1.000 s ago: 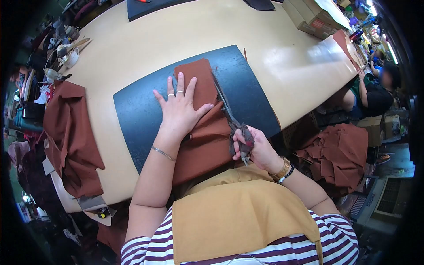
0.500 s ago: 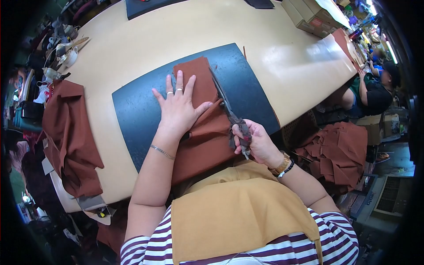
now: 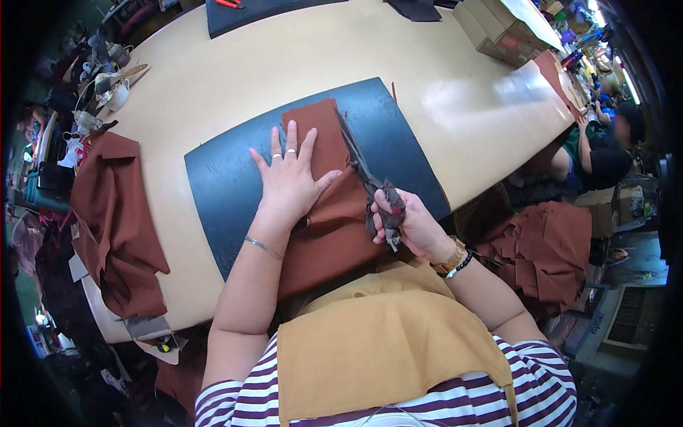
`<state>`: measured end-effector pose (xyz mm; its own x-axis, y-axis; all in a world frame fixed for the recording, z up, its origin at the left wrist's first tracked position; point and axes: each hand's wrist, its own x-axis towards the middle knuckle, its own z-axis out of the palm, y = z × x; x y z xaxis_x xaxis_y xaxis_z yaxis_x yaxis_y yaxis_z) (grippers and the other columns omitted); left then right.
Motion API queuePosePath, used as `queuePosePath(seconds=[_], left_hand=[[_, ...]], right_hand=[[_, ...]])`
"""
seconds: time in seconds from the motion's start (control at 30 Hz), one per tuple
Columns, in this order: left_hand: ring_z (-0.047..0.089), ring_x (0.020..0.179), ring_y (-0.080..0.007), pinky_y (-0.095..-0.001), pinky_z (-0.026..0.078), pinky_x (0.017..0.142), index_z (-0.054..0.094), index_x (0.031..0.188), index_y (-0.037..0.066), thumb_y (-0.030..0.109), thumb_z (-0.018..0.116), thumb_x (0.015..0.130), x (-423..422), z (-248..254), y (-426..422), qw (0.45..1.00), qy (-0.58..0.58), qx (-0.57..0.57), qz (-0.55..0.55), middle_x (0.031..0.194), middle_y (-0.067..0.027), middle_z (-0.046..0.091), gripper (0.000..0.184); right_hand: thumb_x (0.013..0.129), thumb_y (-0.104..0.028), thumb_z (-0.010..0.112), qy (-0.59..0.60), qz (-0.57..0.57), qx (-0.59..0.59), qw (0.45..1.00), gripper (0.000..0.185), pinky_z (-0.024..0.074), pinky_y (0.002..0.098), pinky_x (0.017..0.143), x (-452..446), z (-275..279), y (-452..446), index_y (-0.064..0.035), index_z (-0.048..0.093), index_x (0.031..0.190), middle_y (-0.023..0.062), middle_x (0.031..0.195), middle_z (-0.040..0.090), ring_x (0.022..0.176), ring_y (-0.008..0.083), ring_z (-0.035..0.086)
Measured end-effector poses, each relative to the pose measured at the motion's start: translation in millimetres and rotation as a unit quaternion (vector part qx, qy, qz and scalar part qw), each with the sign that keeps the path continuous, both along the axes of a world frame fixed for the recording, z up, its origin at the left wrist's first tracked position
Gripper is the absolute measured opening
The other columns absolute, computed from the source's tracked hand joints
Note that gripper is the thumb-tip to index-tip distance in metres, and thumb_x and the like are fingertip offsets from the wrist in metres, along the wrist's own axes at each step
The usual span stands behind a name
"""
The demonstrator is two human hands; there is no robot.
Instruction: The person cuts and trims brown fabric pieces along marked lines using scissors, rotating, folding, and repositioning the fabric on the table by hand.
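My left hand (image 3: pixel 290 174) lies flat with spread fingers on a folded reddish-brown cloth (image 3: pixel 316 124), which rests on a dark blue-green mat (image 3: pixel 235 181). The cloth runs down over the table's near edge, wrinkled below my palm. My right hand (image 3: pixel 409 224) is wrapped round the handles of long dark scissors (image 3: pixel 361 162). Grey rag-like wrapping covers those handles. The blades lie along the cloth's right edge and point away from me; whether they are parted is hard to tell.
More brown cloth (image 3: pixel 117 220) drapes over the table (image 3: pixel 171 256) at left. A brown cloth pile (image 3: pixel 544 249) lies low at right. A cardboard box (image 3: pixel 498 35) stands at the back right, a dark board (image 3: pixel 263 13) at the back. A person (image 3: pixel 605 153) sits at right.
My right hand and the scissors have shifted slightly, with the handles a little further left. My left hand stays flat on the cloth. The whole view has moved slightly.
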<state>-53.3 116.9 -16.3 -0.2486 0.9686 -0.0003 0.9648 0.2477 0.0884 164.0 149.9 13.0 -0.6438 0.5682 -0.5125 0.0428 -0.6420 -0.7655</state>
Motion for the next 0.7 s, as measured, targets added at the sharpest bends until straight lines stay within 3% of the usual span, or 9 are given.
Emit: queuePosePath(seconds=[0.3,0.7], left_hand=[[0.012,0.142,-0.0400,-0.0711,0.006,0.104,0.029,0.146,0.017,0.068,0.048,0.082,-1,0,0,1.000,-0.021,0.005,-0.005,0.154,-0.0168,0.016,0.084],[0.012,0.142,-0.0395,-0.0714,0.007,0.104,0.030,0.146,0.017,0.070,0.048,0.081,0,-1,0,1.000,-0.027,0.015,0.000,0.154,-0.0170,0.017,0.085]], right_hand=[[0.090,-0.029,0.065,0.000,0.005,0.034,0.999,0.023,0.0519,0.0227,0.056,4,-8,0,-0.0085,0.055,0.091,-0.0001,0.071,0.057,0.060,0.0062,0.057],[0.088,-0.038,0.065,-0.004,-0.007,0.027,1.000,0.031,0.0525,0.0249,0.053,-18,-6,19,-0.0090,0.054,0.086,-0.0004,0.067,0.056,0.057,0.0076,0.056]])
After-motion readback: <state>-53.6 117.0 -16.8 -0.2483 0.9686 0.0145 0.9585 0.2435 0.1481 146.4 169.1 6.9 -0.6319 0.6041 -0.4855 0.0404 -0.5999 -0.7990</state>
